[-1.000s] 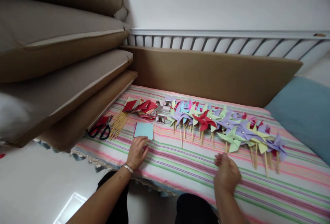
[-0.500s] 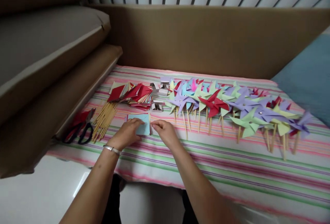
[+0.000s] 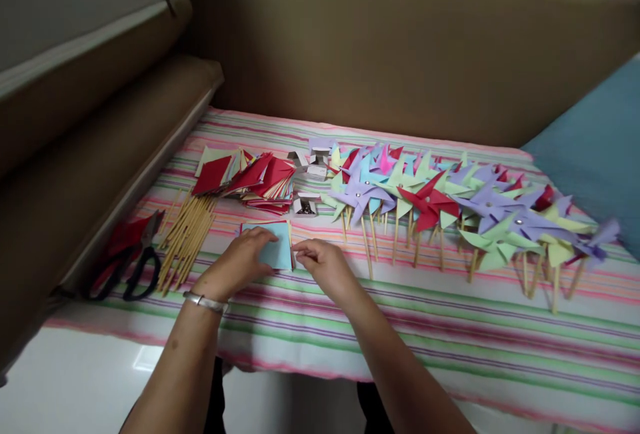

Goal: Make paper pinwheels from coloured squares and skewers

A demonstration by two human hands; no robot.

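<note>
Hands at work on a striped cloth (image 3: pixel 400 337), seen from above. Nearest, the cloth's front edge runs across above the pale floor (image 3: pixel 95 371); a broad strip of cloth separates this edge from the hands, widening rightward beneath the pinwheel sticks. The left hand (image 3: pixel 243 257), one bracelet (image 3: pixel 206 303) at its wrist, rests with thumb and fingers parted on the left portion of a blue paper square (image 3: pixel 281 247). Red paper edges project beneath the square, which lies flat between the hands. The right hand (image 3: pixel 323 259) has its fingertips drawn close together just beside the square's right edge; whether they pinch anything cannot be told. To the left lie one pair of scissors (image 3: pixel 145 242), near the brown cushions (image 3: pixel 125 144), and a bundle of sticks (image 3: pixel 189 241), too overlapped to count. Beyond the square are one fanned heap of paper squares (image 3: pixel 260 177) and at least two small boxes (image 3: pixel 305 204). At right, pinwheels (image 3: pixel 429 202) overlap, more than a dozen, exact number indeterminate; one red specimen stands out in front. A brown panel (image 3: pixel 375 54) borders the cloth's far edge.
</note>
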